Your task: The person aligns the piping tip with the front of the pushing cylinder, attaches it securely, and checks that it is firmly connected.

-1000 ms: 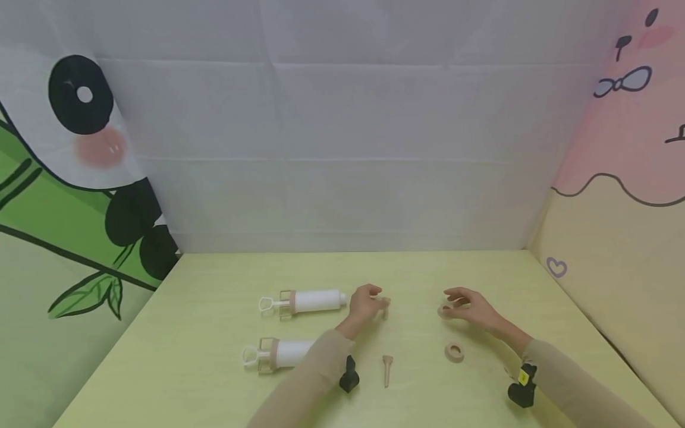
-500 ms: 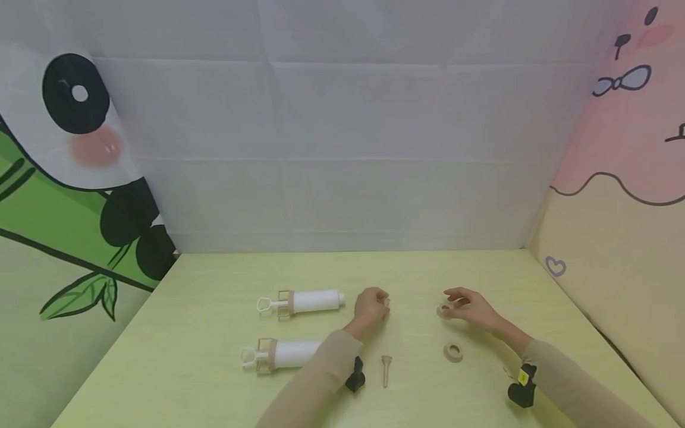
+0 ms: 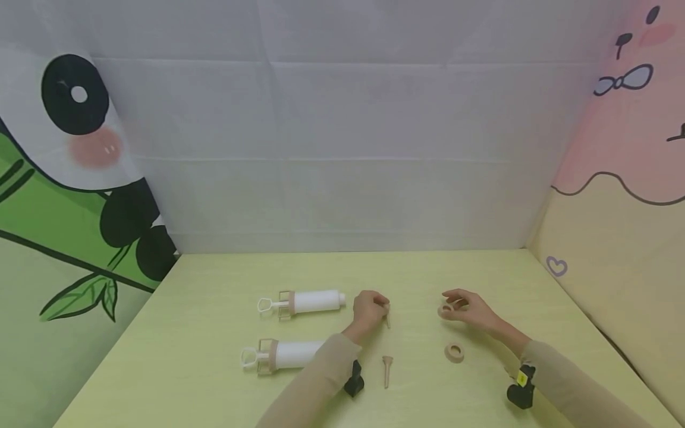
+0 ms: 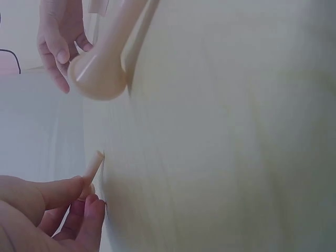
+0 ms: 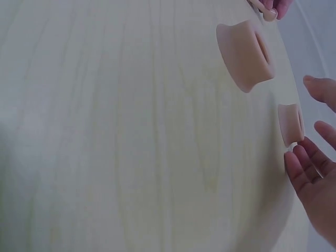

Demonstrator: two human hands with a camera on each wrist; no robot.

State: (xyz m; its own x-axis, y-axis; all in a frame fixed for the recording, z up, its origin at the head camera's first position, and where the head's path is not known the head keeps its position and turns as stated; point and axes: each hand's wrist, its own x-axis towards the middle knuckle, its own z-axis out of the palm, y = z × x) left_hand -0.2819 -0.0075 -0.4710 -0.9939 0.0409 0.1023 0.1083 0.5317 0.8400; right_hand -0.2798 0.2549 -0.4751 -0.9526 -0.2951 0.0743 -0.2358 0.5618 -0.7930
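My left hand pinches a small beige nozzle by thumb and fingers, its thin stem sticking out. In the head view that stem points toward the near edge of the table. A second nozzle, flared at one end, lies nearer on the table and looms large in the left wrist view. My right hand is at a beige ring, fingertips at its edge and thumb spread apart from it. Another beige ring lies nearer, with its central hole showing in the head view.
Two white plunger tubes with beige collars and looped handles lie left of the hands: a far tube and a near tube, whose tip is hidden by my left sleeve. A pale fabric backdrop stands behind the yellow table.
My left hand has moved slightly right and closed its fingers on the far nozzle; the nozzle's stem now shows below the fingers. My right hand has stayed nearly still at the ring.
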